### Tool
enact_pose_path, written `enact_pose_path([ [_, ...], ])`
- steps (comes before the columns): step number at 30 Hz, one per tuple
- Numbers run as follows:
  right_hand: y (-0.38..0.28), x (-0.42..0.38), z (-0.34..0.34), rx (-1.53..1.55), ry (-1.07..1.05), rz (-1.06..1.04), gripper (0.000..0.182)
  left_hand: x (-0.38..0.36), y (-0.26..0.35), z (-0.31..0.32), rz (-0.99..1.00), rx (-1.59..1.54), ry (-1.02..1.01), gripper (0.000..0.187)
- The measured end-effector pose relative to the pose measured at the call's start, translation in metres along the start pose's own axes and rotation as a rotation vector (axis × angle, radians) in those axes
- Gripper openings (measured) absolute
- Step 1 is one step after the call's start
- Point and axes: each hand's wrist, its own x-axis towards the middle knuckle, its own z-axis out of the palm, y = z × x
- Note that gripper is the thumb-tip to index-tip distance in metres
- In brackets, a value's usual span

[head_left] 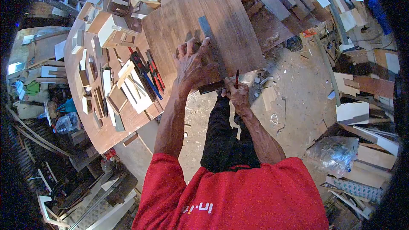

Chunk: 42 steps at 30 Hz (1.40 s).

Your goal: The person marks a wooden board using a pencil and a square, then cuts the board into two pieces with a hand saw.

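A wooden board (230, 21) is overlapped on the surface (99, 138) at its far edge, and its near edge is turned toward the wearer. The left hand (190, 61) is laid on the board with its fingers spread, the forefinger being set against the metal blade of a try square (205, 26). The dark stock of the square is seen at the near edge, just beside the right hand (239, 96), by whose fingers a pencil (237, 79) is gripped nearly upright; whether the stock is also held cannot be told. Part of the blade is shadowed by the left hand. To the left, red-handled pliers (156, 73), wooden strips (100, 100) and a pale wooden box (111, 30) are carried on the surface. The floor (294, 70) is littered with offcuts, and a clear plastic bag (336, 153) is seen at right among stacked boards (370, 159).
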Motion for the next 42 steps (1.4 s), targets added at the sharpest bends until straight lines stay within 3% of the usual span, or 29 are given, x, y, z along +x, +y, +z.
enact_pose_path([
  [12, -0.002, 0.001, 0.000, 0.034, 0.001, 0.044, 0.036, 0.005, 0.002, -0.005, -0.042, -0.007, -0.083, 0.088],
  [14, -0.009, -0.001, -0.002, 0.030, -0.008, 0.058, 0.037, 0.007, -0.006, 0.002, 0.074, 0.033, -0.017, 0.089],
  [17, 0.000, 0.003, -0.001, 0.063, -0.003, 0.087, 0.037, 0.008, -0.002, 0.001, 0.015, 0.028, -0.087, 0.091],
  [22, 0.007, 0.007, -0.003, 0.048, -0.025, 0.077, 0.034, 0.014, -0.016, 0.018, 0.065, -0.032, -0.040, 0.094],
  [25, 0.005, 0.004, 0.001, 0.096, 0.021, 0.044, 0.043, 0.015, -0.010, 0.009, 0.072, -0.034, -0.059, 0.094],
  [31, 0.002, 0.003, 0.003, 0.184, 0.041, 0.049, 0.040, 0.020, -0.005, 0.002, 0.047, 0.008, -0.121, 0.090],
  [42, 0.010, 0.007, 0.000, 0.062, 0.016, 0.023, 0.032, 0.022, -0.009, 0.004, 0.059, -0.032, -0.128, 0.091],
])
